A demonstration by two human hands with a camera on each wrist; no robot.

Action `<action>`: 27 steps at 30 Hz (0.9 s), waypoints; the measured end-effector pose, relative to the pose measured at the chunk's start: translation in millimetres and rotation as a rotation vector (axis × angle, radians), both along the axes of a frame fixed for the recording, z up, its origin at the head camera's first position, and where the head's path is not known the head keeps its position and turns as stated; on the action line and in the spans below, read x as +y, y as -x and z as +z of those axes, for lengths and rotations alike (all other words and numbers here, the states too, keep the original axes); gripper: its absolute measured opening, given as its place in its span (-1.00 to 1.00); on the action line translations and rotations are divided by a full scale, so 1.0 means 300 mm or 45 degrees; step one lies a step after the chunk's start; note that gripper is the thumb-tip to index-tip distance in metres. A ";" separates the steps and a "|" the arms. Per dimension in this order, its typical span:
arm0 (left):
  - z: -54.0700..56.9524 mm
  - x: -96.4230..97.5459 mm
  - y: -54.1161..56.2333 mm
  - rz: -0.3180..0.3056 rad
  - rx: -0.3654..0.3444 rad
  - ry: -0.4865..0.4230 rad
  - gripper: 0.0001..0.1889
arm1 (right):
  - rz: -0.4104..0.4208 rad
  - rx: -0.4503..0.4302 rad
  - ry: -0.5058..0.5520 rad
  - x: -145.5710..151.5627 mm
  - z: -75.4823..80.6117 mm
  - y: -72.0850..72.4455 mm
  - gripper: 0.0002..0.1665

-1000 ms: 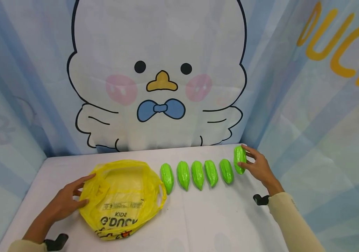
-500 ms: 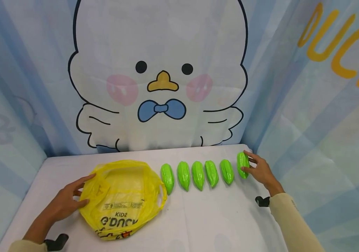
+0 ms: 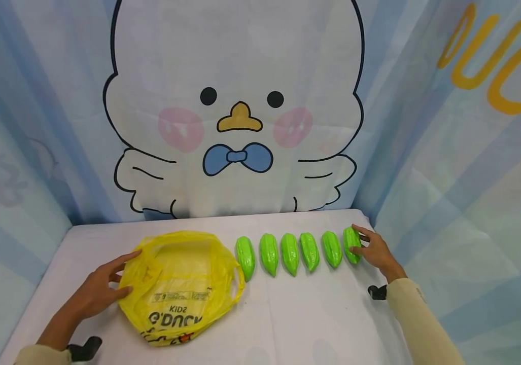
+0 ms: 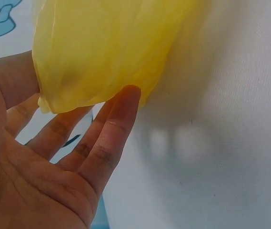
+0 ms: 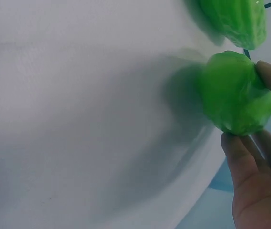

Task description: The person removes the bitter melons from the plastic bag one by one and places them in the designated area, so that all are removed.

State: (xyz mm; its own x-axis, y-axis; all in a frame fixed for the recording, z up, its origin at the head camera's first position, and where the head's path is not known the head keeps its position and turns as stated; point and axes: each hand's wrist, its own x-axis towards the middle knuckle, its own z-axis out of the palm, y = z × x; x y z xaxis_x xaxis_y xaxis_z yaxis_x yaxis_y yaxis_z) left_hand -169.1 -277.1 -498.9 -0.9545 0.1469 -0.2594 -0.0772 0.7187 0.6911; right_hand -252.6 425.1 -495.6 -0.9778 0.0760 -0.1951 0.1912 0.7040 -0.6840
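A yellow plastic bag (image 3: 180, 276) printed with dark lettering lies on the left part of the table. My left hand (image 3: 98, 291) holds its left edge between thumb and fingers; the left wrist view shows the yellow film (image 4: 102, 52) there. At the far right, my right hand (image 3: 377, 252) grips a bright green, ridged bitter melon (image 3: 349, 243) from its right side. Seen from the right wrist, thumb and fingertips span that melon (image 5: 230, 90), close to the tabletop. More bitter melons (image 3: 289, 255) stand in a row between it and the bag, pointed ends toward me.
A white cloth covers the table (image 3: 297, 324). Behind it hangs a curtain (image 3: 242, 61) with a cartoon duck; side curtains (image 3: 461, 203) flank both edges. The leftmost melon (image 3: 245, 257) lies right beside the bag's handle.
My right hand has brought the held bitter melon down and slightly right, into line with the row's right end. The left hand stays on the bag. The view shifts slightly.
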 end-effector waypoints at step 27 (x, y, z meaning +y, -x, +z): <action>0.019 0.022 -0.057 0.074 0.281 -0.081 -0.27 | 0.020 0.119 -0.112 -0.016 -0.010 -0.023 0.00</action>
State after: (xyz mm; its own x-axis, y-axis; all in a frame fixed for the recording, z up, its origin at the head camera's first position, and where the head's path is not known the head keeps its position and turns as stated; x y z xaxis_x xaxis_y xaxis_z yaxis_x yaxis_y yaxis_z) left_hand -152.0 -270.4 -493.1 -0.9944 0.0998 -0.0354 0.0411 0.6719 0.7395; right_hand -245.6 420.4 -498.7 -0.9927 0.0730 -0.0963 0.1177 0.7645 -0.6337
